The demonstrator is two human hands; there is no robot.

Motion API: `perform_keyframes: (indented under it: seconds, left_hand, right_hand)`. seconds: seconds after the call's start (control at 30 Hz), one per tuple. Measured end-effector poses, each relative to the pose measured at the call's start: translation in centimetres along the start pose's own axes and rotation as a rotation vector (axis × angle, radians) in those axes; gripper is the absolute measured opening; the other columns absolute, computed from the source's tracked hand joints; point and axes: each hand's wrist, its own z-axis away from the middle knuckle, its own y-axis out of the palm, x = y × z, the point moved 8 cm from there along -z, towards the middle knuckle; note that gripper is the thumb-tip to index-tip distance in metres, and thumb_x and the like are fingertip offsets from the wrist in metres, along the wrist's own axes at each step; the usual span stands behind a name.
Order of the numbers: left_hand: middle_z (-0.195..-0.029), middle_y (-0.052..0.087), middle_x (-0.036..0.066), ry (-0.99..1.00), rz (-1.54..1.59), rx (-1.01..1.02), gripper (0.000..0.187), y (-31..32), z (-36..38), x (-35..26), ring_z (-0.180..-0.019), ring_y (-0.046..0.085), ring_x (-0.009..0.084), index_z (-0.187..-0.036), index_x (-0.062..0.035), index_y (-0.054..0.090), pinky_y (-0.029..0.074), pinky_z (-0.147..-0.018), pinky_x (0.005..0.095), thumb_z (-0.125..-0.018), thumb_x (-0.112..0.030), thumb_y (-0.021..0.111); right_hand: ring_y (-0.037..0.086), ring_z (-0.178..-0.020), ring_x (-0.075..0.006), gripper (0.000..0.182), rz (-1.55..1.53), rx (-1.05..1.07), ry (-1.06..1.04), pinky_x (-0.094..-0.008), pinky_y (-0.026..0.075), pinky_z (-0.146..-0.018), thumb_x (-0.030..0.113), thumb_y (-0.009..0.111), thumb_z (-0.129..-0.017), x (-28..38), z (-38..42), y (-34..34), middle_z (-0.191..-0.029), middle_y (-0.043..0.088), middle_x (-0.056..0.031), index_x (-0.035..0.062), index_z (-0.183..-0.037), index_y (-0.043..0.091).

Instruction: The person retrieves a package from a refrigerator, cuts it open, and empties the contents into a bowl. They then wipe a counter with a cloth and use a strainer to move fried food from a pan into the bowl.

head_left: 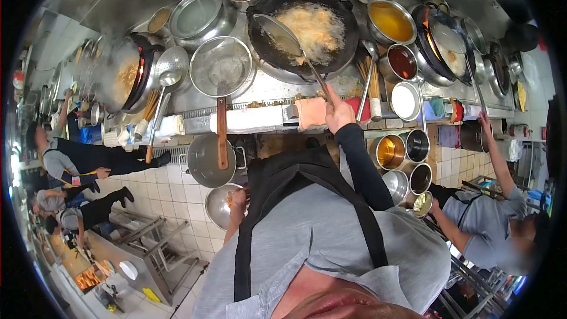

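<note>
My right hand [339,115] is closed around the handle of a long metal ladle [279,34]. The ladle's round head lies at the left inside of a black wok [258,53]. Pale golden food [311,26] bubbles in oil in that wok. Low on my left side, my left hand [237,199] grips the rim of a metal bowl [216,208]; a little orange food shows inside it. Left of the wok, a wire strainer [220,66] with a wooden handle rests across a pot, its handle reaching over the counter's front edge.
A perforated skimmer [172,62] lies left, beside a steaming wok [142,85] with flames. Right stand a bowl of yellow liquid [391,20], a pot of red sauce [402,62] and several sauce pots [390,151]. A co-worker [481,218] at right holds another ladle over another wok.
</note>
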Motion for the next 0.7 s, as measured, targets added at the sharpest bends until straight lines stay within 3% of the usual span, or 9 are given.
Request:
perform_keyframes:
  seconds: [0.17,0.3,0.37,0.43,0.57,0.7]
  left_hand:
    - [-0.084,0.065,0.006,0.002,-0.006,-0.002,0.020,-0.1,0.7,2.3,-0.072,0.062,0.0185,-0.104,-0.0045,0.064,0.048,-0.060,0.0341,-0.095,-0.020,0.056]
    - [-0.084,0.064,0.006,-0.017,0.010,-0.004,0.020,0.1,1.2,6.5,-0.072,0.062,0.0186,-0.105,-0.0043,0.064,0.048,-0.060,0.0338,-0.094,-0.019,0.056]
    - [-0.083,0.064,0.006,-0.029,0.019,-0.006,0.020,0.1,1.7,8.7,-0.071,0.062,0.0187,-0.105,-0.0043,0.064,0.048,-0.059,0.0337,-0.093,-0.018,0.055]
    - [-0.083,0.064,0.006,-0.047,0.025,-0.007,0.020,0.3,2.0,10.8,-0.071,0.062,0.0187,-0.105,-0.0042,0.065,0.048,-0.059,0.0336,-0.093,-0.017,0.055]
    - [-0.083,0.063,0.006,-0.074,0.046,-0.010,0.020,0.8,2.2,12.9,-0.071,0.062,0.0188,-0.105,-0.0040,0.065,0.049,-0.059,0.0333,-0.092,-0.016,0.055]
    - [-0.082,0.063,0.005,-0.091,0.112,-0.039,0.020,0.5,1.9,12.7,-0.071,0.062,0.0189,-0.105,-0.0038,0.065,0.049,-0.058,0.0330,-0.091,-0.015,0.054]
  right_hand:
    - [0.065,-0.082,-0.0462,0.068,0.113,-0.012,0.002,-0.0523,0.050,-0.075,0.009,0.059,-0.085,-0.3,-1.8,-0.7,-0.090,0.066,-0.0311,0.0206,-0.151,0.043]
    - [0.066,-0.090,-0.0450,0.069,0.169,-0.002,-0.022,-0.0502,0.052,-0.082,0.007,0.057,-0.083,1.7,-1.6,-4.0,-0.098,0.067,-0.0283,0.0203,-0.150,0.045]
    - [0.065,-0.101,-0.0436,0.066,0.071,-0.024,-0.144,-0.0463,0.052,-0.089,0.005,0.056,-0.083,0.9,-2.3,-5.6,-0.113,0.066,-0.0262,0.0219,-0.147,0.049]
    - [0.065,-0.098,-0.0445,0.067,-0.031,-0.073,-0.231,-0.0483,0.052,-0.088,0.002,0.056,-0.082,3.2,-2.3,-8.8,-0.106,0.067,-0.0295,0.0219,-0.146,0.051]
    - [0.065,-0.092,-0.0453,0.064,0.258,-0.138,-0.153,-0.0505,0.052,-0.085,0.002,0.057,-0.083,4.2,-6.5,-10.4,-0.098,0.066,-0.0288,0.0218,-0.144,0.053]
    - [0.065,-0.095,-0.0430,0.064,0.419,-0.157,-0.151,-0.0502,0.052,-0.086,0.003,0.057,-0.083,3.0,-12.7,-9.3,-0.103,0.066,-0.0249,0.0235,-0.143,0.054]
